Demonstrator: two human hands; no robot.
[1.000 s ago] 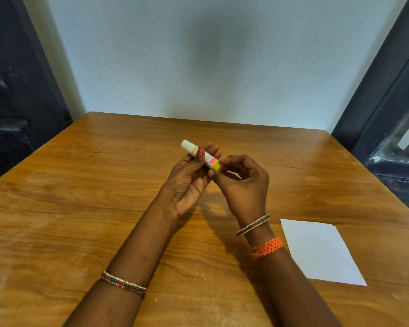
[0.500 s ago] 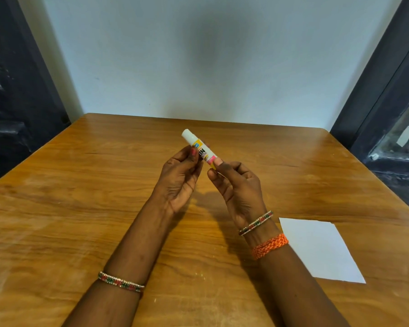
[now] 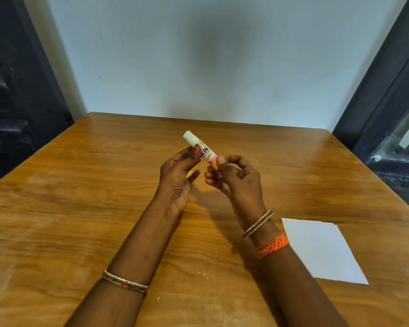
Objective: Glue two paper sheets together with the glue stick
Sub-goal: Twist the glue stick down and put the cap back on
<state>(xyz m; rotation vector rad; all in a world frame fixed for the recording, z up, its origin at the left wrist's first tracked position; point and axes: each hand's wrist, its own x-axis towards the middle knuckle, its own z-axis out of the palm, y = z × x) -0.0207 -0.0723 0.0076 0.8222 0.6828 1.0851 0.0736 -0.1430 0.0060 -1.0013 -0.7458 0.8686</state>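
Nearest to us on the worktop point(image 3: 57, 232) lies the paper point(image 3: 321, 250), a white sheet flat by our right forearm, its far corner just beside the wrist with the orange band point(image 3: 272, 245). We see one outline only; whether a second sheet lies under it we cannot tell. A beaded bangle point(image 3: 124, 280) sits on our left forearm.

Further out, both hands are raised above the middle of the worktop with the glue stick point(image 3: 200, 147) between them. Our left hand point(image 3: 177, 178) pinches the barrel near its middle, thumb across the label. Our right hand point(image 3: 236, 178) pinches the yellow lower end between thumb and fingertips, the other fingers curled loosely.

The relation that matters: the stick's long axis runs on a slant, yellow end low and toward the right hand, white capped end high, pointing up, left and away from us. The paper lies well apart, down and to the right, so the right hand is the nearer one to it.

The stick is a slim tube, white cap, printed label with dark letters, pink and yellow bands toward the base. The cap looks still on, so we judge uncapping comes before any gluing.
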